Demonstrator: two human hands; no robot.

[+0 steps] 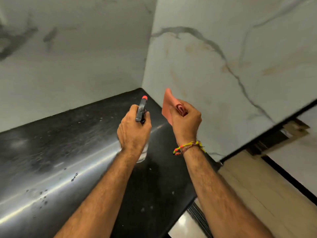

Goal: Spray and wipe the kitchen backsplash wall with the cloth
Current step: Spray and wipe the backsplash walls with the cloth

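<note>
My left hand (133, 129) grips a clear spray bottle (143, 152) with a black head and a red nozzle (144, 97) that points toward the wall corner. My right hand (186, 120) is closed on a folded pink cloth (166, 105), held up close to the right wall. The backsplash is white marble with grey veins, one slab on the left (68, 69) and one on the right (223, 57), meeting at a corner above the counter.
A glossy black countertop (60, 160) with small water spots runs below both hands. The right wall slab ends at a black edge (257, 134), with beige panels and floor beyond it. A coloured thread band circles my right wrist (188, 147).
</note>
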